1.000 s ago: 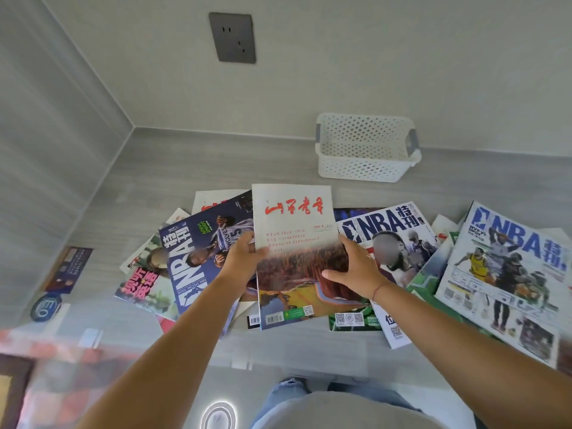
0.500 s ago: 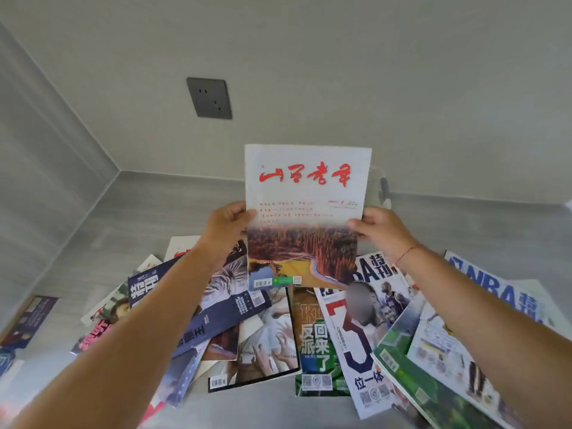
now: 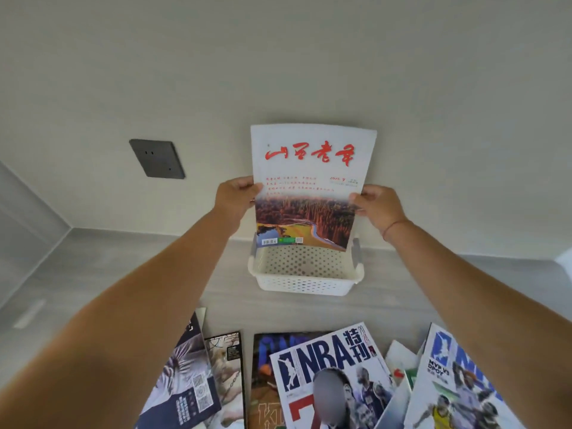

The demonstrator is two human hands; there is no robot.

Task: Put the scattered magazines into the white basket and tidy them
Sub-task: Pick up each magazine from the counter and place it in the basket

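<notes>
Fingers of left hand [image 3: 232, 198] and right hand [image 3: 378, 205] pinch the thin, floppy white red-titled magazine [image 3: 309, 187] at nine and three o'clock, above the white perforated plastic basket [image 3: 305, 284].

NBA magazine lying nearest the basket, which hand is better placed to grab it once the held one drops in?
Probably right hand: the NBA magazine lies right of centre, beneath that arm.
</notes>
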